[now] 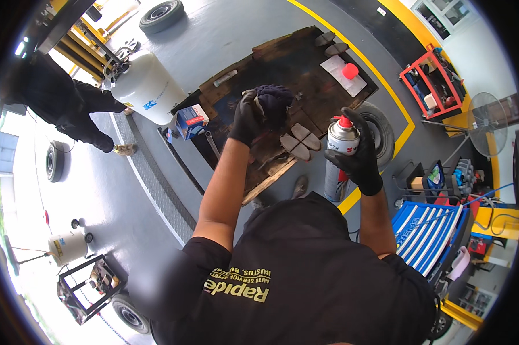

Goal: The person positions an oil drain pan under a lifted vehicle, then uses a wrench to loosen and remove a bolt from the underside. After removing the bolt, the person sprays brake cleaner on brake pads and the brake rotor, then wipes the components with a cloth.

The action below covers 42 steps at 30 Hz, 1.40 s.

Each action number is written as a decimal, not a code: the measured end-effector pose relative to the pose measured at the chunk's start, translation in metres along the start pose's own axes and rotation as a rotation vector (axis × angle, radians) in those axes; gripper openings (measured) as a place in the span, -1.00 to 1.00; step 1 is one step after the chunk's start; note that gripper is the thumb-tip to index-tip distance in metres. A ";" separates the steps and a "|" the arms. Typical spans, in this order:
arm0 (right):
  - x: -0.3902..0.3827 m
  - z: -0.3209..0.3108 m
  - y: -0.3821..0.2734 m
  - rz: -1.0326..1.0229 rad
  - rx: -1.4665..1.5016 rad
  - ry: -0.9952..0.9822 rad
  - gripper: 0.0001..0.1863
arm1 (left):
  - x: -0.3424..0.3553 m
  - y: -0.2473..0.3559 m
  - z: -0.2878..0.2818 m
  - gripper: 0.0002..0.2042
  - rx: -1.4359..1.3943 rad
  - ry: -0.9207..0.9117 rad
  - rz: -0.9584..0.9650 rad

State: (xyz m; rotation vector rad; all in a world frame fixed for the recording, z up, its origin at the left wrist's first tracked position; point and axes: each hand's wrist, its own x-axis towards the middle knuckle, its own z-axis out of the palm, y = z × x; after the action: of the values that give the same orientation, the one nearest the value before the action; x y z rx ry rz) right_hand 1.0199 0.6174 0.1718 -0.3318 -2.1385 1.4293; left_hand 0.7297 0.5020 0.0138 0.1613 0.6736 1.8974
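My left hand (247, 119), in a black glove, is closed on a bunched dark navy cloth (275, 102) above the wooden workbench (231, 106). A pale edge shows by the fingers; I cannot tell what it belongs to. My right hand (360, 154), also gloved, grips an upright aerosol can (336, 183) with a silver top, a forefinger at its red nozzle (345, 121). Between the hands, several grey brake pads (300, 141) lie together on the bench. Two more brake pads (331, 43) rest at its far end, near a red cap (350, 71) on white paper (335, 80).
A cardboard box (191, 121) and a wrench (212, 144) lie at the bench's left side. Beyond stand a white tank (147, 86) and a person (58, 98) in dark clothes. To the right are a tire (380, 135), a red tool cart (432, 86), a fan (487, 125) and a blue-white striped cabinet (426, 236).
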 end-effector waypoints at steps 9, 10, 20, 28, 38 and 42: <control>0.026 0.034 -0.022 -0.049 0.524 -0.176 0.09 | -0.145 -0.007 0.074 -0.02 0.623 -0.126 0.291; 0.042 0.044 -0.025 -0.078 0.660 -0.255 0.09 | -0.148 0.000 0.101 0.10 0.753 -0.222 0.484; 0.117 0.108 -0.110 -0.803 -0.186 0.052 -0.48 | -0.195 0.087 0.213 0.12 1.084 0.133 0.958; 0.182 -0.008 -0.307 -1.197 -0.546 0.361 -0.53 | -0.196 0.249 0.283 0.07 1.387 0.032 1.475; 0.318 -0.107 -0.485 -1.580 -1.162 0.217 -0.29 | -0.165 0.425 0.400 -0.01 1.454 -0.002 1.537; 0.324 -0.117 -0.494 -1.584 -1.637 0.374 -0.28 | -0.151 0.440 0.415 -0.21 1.512 0.071 1.745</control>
State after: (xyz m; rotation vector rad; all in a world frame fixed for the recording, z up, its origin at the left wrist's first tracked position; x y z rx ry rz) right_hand 0.8644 0.6637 0.7512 0.4741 -1.7135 -1.1911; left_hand 0.6073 0.4038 0.6172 2.2055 2.3756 2.2191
